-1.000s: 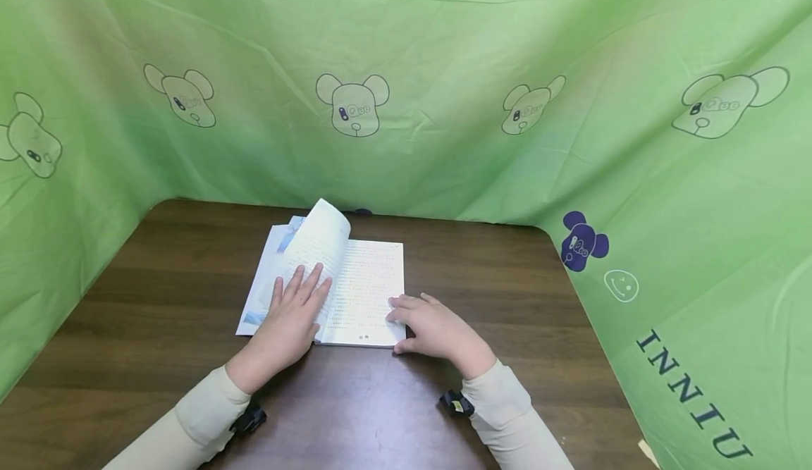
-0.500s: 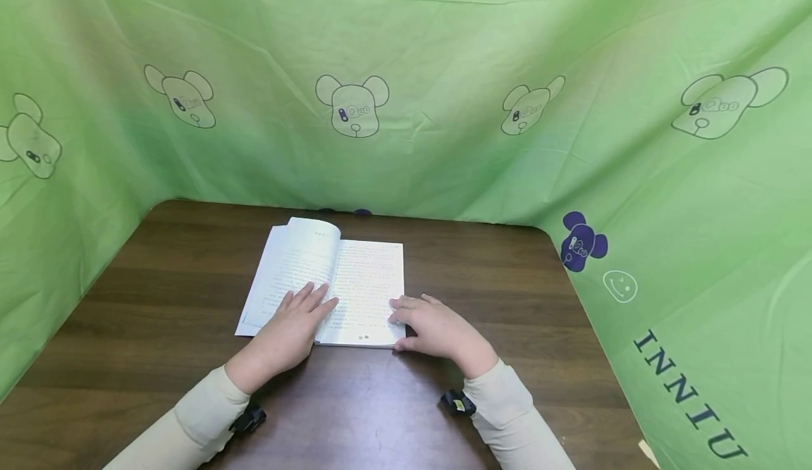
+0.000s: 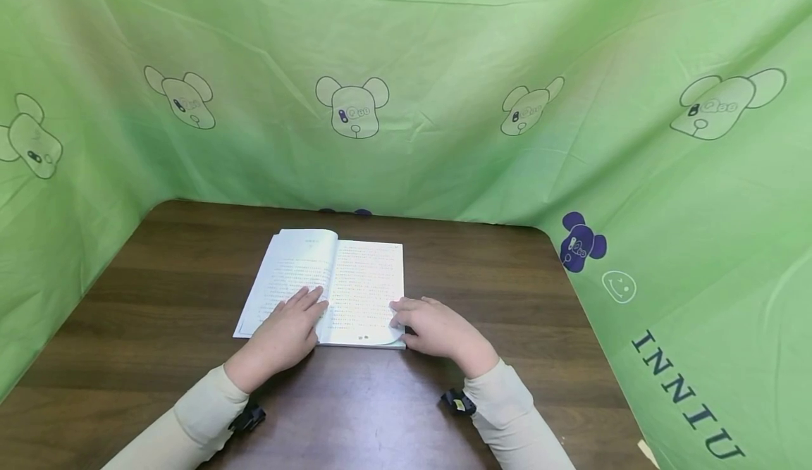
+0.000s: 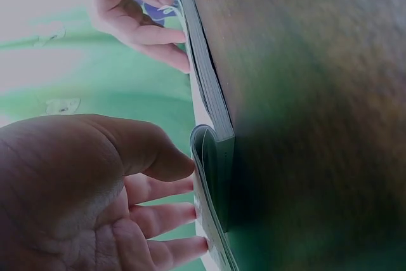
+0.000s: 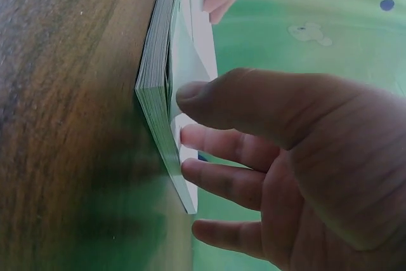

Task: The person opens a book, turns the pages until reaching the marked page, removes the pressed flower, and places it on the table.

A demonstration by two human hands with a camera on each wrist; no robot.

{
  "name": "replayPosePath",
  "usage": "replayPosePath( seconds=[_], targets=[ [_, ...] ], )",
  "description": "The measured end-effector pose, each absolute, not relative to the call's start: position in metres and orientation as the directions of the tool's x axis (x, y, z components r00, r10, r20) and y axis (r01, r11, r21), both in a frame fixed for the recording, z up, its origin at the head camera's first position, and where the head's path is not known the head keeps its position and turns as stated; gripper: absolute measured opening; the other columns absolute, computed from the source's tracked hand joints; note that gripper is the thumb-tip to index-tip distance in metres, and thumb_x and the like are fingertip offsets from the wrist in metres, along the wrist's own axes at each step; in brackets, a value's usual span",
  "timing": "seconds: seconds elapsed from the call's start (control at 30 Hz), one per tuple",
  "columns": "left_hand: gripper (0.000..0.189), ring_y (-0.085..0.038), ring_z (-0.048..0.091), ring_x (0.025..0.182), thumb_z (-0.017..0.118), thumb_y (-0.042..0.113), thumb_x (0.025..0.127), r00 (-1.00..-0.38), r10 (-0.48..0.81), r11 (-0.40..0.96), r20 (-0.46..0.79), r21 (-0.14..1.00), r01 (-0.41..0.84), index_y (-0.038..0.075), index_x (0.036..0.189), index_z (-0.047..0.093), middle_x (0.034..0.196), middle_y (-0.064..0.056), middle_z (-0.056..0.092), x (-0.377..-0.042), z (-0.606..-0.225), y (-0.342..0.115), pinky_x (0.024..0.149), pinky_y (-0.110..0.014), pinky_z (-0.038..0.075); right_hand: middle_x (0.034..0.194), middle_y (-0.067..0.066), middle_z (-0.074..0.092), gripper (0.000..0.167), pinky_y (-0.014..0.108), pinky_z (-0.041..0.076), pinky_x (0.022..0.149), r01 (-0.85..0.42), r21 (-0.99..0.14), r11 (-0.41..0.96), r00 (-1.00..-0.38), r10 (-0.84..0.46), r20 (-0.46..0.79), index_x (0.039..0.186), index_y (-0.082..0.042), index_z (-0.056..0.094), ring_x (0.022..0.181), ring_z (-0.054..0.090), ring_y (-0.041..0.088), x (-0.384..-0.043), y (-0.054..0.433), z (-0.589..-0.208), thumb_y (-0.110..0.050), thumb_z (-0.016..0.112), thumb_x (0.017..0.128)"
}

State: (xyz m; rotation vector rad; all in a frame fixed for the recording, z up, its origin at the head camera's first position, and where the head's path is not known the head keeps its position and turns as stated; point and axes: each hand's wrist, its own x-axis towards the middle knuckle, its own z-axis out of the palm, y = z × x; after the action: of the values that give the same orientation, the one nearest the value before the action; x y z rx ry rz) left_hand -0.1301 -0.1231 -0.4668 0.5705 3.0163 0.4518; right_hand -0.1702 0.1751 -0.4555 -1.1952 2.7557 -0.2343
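Observation:
An open book (image 3: 368, 280) with printed pages lies on the table. Its left page (image 3: 298, 258) rests over the turned side. My left hand (image 3: 285, 329) lies flat on the lower part of that page, fingers spread; in the left wrist view its thumb and fingertips touch the curved paper by the spine. At the book's lower right edge, my right hand (image 3: 444, 329) has its thumb at the bottom corner of the right page (image 5: 187, 71), which bends up from the stack. The other fingers reach over the page's outer edge, so thumb and fingers pinch the page there.
The brown wooden table (image 3: 495, 280) stretches around the book. A green cloth (image 3: 444, 167) with printed bear heads hangs at the back and sides. Black wrist cameras (image 3: 458, 401) are strapped below both sleeves.
The raised left page has come down flat, and the left hand slid slightly lower over it. The right thumb has drawn in, lifting the right page's bottom corner.

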Motion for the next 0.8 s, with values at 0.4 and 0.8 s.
replayPosePath(
  seconds=[0.4, 0.8],
  targets=[
    [0.045, -0.043, 0.039, 0.147, 0.058, 0.006, 0.094, -0.933, 0.360, 0.885, 0.020, 0.310, 0.348, -0.001, 0.139, 0.060, 0.156, -0.021, 0.046, -0.1308, -0.4678, -0.1238, 0.110, -0.069, 0.036, 0.112, -0.003, 0.073, 0.005, 0.046, 0.053, 0.096, -0.777, -0.099, 0.622, -0.628, -0.777, 0.051, 0.094, -0.020, 0.074, 0.106, 0.069, 0.013, -0.1738, 0.1738, -0.4576, -0.018, 0.070, 0.096],
    [0.045, -0.043, 0.038, 0.147, 0.059, 0.007, 0.095, -0.934, 0.358, 0.889, 0.011, 0.302, 0.344, 0.000, 0.140, 0.060, 0.157, -0.021, 0.046, -0.1324, -0.4696, -0.1246, 0.110, -0.069, 0.036, 0.084, -0.013, 0.069, 0.006, 0.035, 0.055, 0.082, -0.747, -0.078, 0.660, -0.664, -0.734, 0.141, 0.091, -0.021, 0.068, 0.079, 0.067, 0.008, -0.1773, 0.1716, -0.4587, -0.021, 0.068, 0.098]
  ],
)
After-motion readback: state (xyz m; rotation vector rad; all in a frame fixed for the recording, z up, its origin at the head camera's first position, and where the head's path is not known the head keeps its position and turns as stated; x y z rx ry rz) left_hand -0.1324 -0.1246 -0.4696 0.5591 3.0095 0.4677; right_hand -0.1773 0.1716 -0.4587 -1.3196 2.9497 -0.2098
